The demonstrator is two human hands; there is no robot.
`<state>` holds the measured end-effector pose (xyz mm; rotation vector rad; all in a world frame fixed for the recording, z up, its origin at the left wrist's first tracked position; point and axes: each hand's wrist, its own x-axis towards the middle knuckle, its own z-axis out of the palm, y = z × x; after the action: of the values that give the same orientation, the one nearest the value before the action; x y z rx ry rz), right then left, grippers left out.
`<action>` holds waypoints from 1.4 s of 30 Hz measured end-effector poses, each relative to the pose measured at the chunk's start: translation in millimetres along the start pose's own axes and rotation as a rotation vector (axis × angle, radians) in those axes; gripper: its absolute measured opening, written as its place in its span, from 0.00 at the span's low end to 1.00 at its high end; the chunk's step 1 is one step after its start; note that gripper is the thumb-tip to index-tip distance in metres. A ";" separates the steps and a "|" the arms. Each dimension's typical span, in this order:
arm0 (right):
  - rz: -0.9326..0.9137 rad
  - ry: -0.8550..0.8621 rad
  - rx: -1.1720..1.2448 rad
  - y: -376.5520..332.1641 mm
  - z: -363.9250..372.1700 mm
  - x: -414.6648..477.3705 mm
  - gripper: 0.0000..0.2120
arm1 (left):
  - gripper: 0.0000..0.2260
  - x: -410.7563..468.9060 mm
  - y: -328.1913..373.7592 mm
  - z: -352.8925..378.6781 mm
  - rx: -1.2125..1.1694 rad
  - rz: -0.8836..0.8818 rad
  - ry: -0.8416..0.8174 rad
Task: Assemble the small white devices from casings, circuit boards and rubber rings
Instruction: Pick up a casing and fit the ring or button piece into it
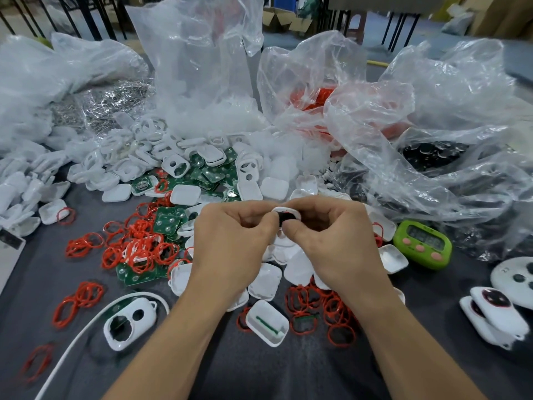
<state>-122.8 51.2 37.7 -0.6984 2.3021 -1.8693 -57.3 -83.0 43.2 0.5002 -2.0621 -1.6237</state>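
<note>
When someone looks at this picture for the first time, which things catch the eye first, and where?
The left hand and right hand meet at the centre, together pinching a white casing. Red rings lie scattered on the dark table around them, mixed with green boards. A bright green timer sits at the right, and clear bags tower behind.

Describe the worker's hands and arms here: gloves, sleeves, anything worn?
The left hand and right hand are bare, with no gloves. No rings, watch or wristband show. The left forearm and right forearm are uncovered down to the frame's lower edge, so no sleeve is in view. No cables or markings on them.
</note>
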 end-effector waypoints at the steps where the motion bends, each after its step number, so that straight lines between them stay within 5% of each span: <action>1: 0.009 -0.003 0.000 -0.2 -0.1 0.4 0.12 | 0.17 0.6 -0.4 0.1 0.000 -0.012 0.010; 4: 0.032 0.099 -0.049 0.7 1.1 0.8 0.11 | 0.12 2.9 -1.5 0.6 -0.087 -0.087 0.006; 7: -0.148 0.292 -0.412 0.1 7.3 -4.4 0.12 | 0.04 3.1 -1.0 3.1 -0.175 -0.155 0.004; 14: -0.442 0.333 -0.531 2.2 11.0 -3.5 0.16 | 0.10 2.2 -5.0 5.5 -0.260 -0.150 0.049; 19: -0.272 0.171 -0.236 4.5 8.4 -3.8 0.13 | 0.12 2.9 -3.1 1.6 -0.420 -0.195 -0.048; 24: -0.141 0.234 -0.017 -0.4 9.1 -2.1 0.10 | 0.13 3.0 0.7 2.7 -0.481 -0.204 -0.045; 27: 0.158 0.245 0.435 -5.9 -2.0 7.3 0.10 | 0.13 4.2 0.6 1.2 -0.411 -0.155 0.022; 32: 0.496 -0.115 1.036 -4.9 -18.5 13.3 0.14 | 0.14 4.5 -0.1 0.8 -0.298 -0.087 0.085; 37: 0.485 -0.359 1.163 -0.7 -29.4 12.8 0.09 | 0.16 2.8 0.5 3.8 -0.265 -0.048 0.088; 42: 0.408 -0.283 0.886 -2.8 -26.5 12.4 0.13 | 0.14 2.0 -0.7 5.6 -0.288 -0.053 0.058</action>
<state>-142.4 69.8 49.4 -0.2984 1.1282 -2.1014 -62.0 -79.8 41.6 0.4964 -1.7468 -1.8748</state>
